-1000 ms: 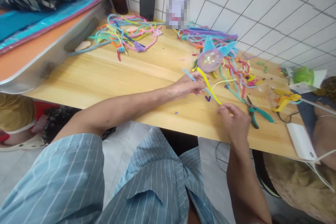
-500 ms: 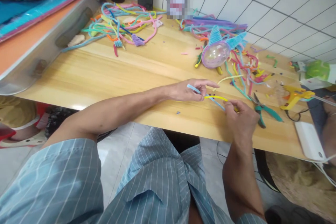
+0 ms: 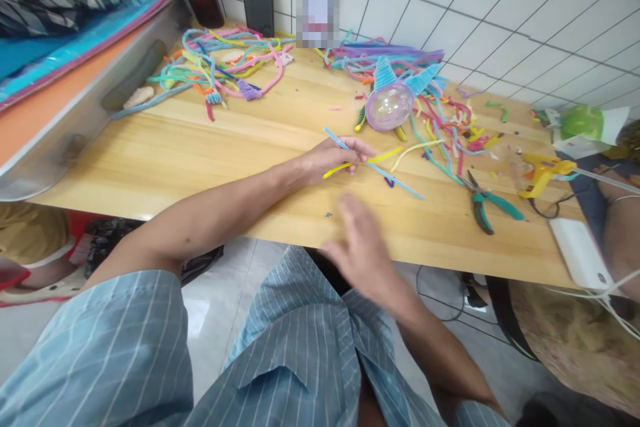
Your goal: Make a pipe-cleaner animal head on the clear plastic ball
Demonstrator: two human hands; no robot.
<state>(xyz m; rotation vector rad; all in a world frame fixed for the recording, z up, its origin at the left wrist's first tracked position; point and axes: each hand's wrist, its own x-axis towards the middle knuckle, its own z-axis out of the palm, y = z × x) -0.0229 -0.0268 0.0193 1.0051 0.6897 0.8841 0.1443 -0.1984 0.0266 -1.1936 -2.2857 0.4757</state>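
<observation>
My left hand (image 3: 337,159) is closed on a blue pipe cleaner (image 3: 397,181) and a yellow pipe cleaner (image 3: 387,155), which cross at the fingertips. Ends of both stick out on either side of the hand. Below and to the right, my right hand (image 3: 361,243) is blurred by motion; its thumb stands apart from the stretched fingers and nothing shows in it. A pale yellow pipe cleaner (image 3: 417,145) lies on the table just beyond the held pair. Close to the blue one is a small dark purple bit (image 3: 389,181).
Pliers (image 3: 485,203) with teal handles and a yellow glue gun (image 3: 545,173) lie at right, near a white power bank (image 3: 580,253). Behind are a clear ball with blue ears (image 3: 390,107) and tangled pipe cleaners (image 3: 235,60). A plastic bin (image 3: 95,100) stands left.
My right hand has let go of the pipe cleaners and moved left and toward me. The yellow one now crosses the blue one in my left hand. The view has shifted slightly.
</observation>
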